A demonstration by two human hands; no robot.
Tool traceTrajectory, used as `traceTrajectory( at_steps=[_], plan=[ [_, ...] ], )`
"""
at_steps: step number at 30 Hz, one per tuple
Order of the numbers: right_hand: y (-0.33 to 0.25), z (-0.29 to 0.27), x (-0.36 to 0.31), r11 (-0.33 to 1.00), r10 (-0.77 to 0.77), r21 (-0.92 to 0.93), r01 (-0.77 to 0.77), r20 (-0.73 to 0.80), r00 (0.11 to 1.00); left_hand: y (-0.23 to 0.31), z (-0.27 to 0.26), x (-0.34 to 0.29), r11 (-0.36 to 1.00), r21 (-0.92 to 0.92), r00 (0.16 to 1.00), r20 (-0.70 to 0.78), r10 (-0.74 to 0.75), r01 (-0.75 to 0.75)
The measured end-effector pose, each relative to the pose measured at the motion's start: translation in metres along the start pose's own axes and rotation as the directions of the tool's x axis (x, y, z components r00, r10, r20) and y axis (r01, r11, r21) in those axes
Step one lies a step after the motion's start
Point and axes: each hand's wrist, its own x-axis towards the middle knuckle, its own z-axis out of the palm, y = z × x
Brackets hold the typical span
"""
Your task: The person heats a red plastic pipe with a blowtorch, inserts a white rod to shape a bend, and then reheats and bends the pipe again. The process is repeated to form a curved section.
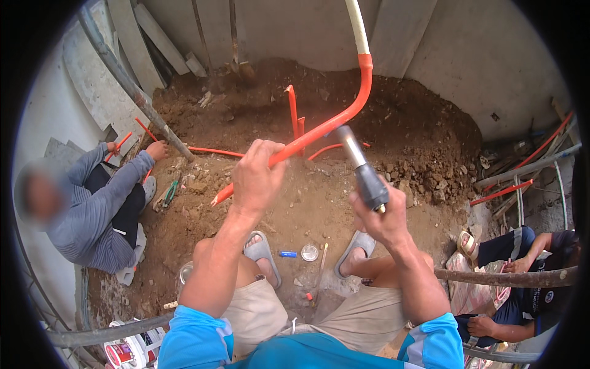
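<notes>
My left hand (pixel 258 175) is closed around an orange plastic pipe (pixel 319 130). The pipe slants up to the right and bends upward, where its end meets a cream-coloured pipe (pixel 356 27). Its lower end juts out past my left fist. In my right hand (pixel 384 212) is a blowtorch (pixel 370 184) with a black body and a silver metal nozzle, tilted up and to the left. The nozzle tip is close beneath the orange pipe; I cannot tell whether it touches, and no flame shows clearly.
Thin orange pipes (pixel 294 114) rise from the dug soil (pixel 258 92). A co-worker (pixel 104 209) crouches at left by pliers (pixel 171 194); another person (pixel 522 277) sits at right. Between my feet lie a blue cylinder (pixel 287 253) and a round clear lid (pixel 309 252). Metal bars (pixel 504 278) cross nearby.
</notes>
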Motion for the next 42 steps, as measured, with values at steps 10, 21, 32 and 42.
traceTrajectory(
  at_steps=[10, 21, 32, 42],
  plan=[
    [-0.006, -0.009, 0.008, 0.961, 0.275, 0.040, -0.274, -0.015, 0.961, -0.007, -0.008, -0.001, 0.998, 0.056, 1.000, -0.011, -0.011, 0.012],
    [0.002, -0.007, 0.001, 0.988, 0.127, 0.105, -0.117, -0.098, 0.987, -0.002, -0.008, 0.002, 0.994, -0.106, 0.998, 0.060, -0.020, 0.027],
    [0.001, -0.007, -0.003, 0.973, -0.003, 0.230, 0.001, 0.007, 1.000, -0.005, -0.004, 0.003, 0.921, -0.292, 0.948, 0.262, -0.183, 0.258],
    [-0.004, -0.009, 0.001, 0.991, -0.024, 0.136, -0.003, 0.195, 0.980, -0.024, -0.005, 0.001, 0.836, -0.326, 0.822, 0.519, -0.233, 0.442]
  ],
)
